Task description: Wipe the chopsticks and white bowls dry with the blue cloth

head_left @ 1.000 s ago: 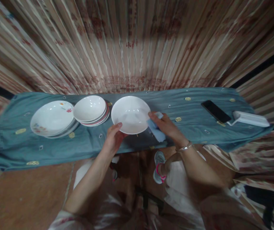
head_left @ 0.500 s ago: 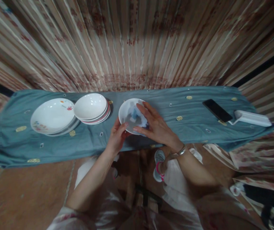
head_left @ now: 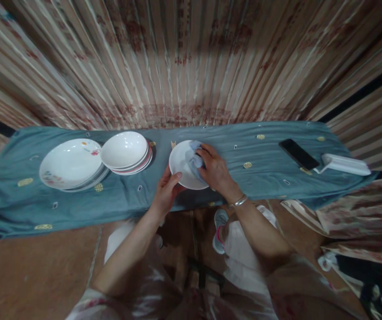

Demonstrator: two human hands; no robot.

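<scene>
A white bowl [head_left: 181, 161] is tilted above the cloth-covered table in front of me. My left hand [head_left: 168, 189] grips its near left rim, thumb on the inside and fingers beneath. Bunched in my right hand [head_left: 215, 168] is a light blue cloth [head_left: 196, 161], pressed against the inner right side of the bowl. The fingers of that hand are curled round the cloth, and a silver bracelet sits at the wrist.
To the left stand a stack of smaller bowls [head_left: 124, 150] and a stack of flowered plates [head_left: 70, 164]. A black phone [head_left: 298, 154] and a white folded object [head_left: 346, 164] lie at the right on the blue tablecloth [head_left: 257, 178]. A pleated curtain [head_left: 184, 58] hangs behind.
My right hand has drawn its spread fingers together, and the cloth, earlier spread flat in the bowl, is now bunched at the right side. My left hand still holds the rim.
</scene>
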